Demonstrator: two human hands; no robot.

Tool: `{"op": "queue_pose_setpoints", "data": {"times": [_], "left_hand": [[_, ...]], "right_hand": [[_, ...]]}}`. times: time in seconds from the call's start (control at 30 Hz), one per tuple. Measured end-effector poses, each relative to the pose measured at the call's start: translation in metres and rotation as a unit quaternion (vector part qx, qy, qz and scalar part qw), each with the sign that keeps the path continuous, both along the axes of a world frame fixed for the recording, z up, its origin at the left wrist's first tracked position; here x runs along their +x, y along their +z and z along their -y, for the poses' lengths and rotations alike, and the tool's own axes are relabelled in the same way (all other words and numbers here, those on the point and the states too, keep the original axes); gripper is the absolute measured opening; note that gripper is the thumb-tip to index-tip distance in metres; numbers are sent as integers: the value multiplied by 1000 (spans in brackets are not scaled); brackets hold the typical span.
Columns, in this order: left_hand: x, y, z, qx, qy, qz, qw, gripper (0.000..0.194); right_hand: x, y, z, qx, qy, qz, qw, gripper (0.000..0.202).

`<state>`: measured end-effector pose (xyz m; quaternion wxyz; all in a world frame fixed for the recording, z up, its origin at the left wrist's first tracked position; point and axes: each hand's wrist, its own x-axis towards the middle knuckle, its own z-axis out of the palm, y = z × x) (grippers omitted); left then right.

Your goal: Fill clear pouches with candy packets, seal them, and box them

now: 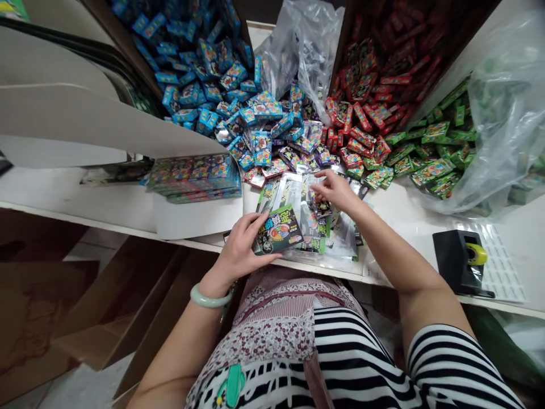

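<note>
My left hand [242, 244] grips a black and green printed packet [280, 230] at its left end, thumb below and fingers above, near the front edge of the table. Over the middle of a spread of silvery and clear printed pouches [292, 190] is my right hand [338, 193], its fingers bent but apart. Just under those fingers lies a small purple box [320, 207]; whether they touch it I cannot tell. Small blue boxes [261, 147], more purple boxes [292, 158] and red boxes [361, 136] are heaped just beyond the pouches.
Green boxes [434, 167] spill from a clear plastic bag [489, 165] on the right. A black tape dispenser [457, 261] stands beside a label sheet [504, 264]. Stacked printed packs [196, 176] sit left, by a white panel [102, 122]. Cardboard boxes [102, 318] stand below the table.
</note>
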<state>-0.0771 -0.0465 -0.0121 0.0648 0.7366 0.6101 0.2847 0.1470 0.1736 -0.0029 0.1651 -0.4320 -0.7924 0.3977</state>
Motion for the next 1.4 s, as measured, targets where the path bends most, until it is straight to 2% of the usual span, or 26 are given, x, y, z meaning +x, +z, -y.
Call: {"op": "queue_pose_setpoints", "data": {"times": [0.07,0.1,0.2,0.3,0.37,0.43,0.57,0.67,0.77,0.9,1.0,1.13,1.2,1.27,1.4], "left_hand": [[-4,0,4,-1,7,3,1000,95],[-6,-1,6,-1,11,4,1000,94],[-7,-3,6,-4,12,15,1000,93],[-1,-3,2,-10,0,24,1000,94],[2,-2,0,-19,-7,22,1000,95],[2,-1,1,-24,-5,15,1000,95],[0,-1,0,-11,6,1,1000,97],[1,-2,-4,5,-8,6,1000,98],[5,-1,-8,4,-34,-2,999,99],[10,3,-8,-2,-71,-21,997,97],[12,4,-8,0,-68,-14,998,95],[13,2,-7,3,-44,9,999,93],[13,1,-7,7,-17,12,1000,94],[14,-1,-7,10,4,10,1000,94],[16,-4,-10,4,-10,18,1000,94]], "right_hand": [[19,0,-6,15,18,-48,999,37],[29,0,-8,46,51,-42,997,40],[51,-3,-11,145,198,41,969,61],[51,-12,-12,180,264,109,941,75],[46,-15,-12,183,270,108,939,68],[45,-10,-9,191,250,67,947,61],[56,17,17,236,201,-38,950,59],[61,41,41,258,237,-21,937,60],[60,53,55,265,306,24,914,56],[53,51,57,270,353,43,895,55],[46,44,55,258,339,31,904,60],[37,38,56,201,336,-32,920,82],[36,35,62,192,304,-59,931,87],[36,31,71,197,272,-61,940,76],[32,25,82,180,284,-49,941,48]]}}
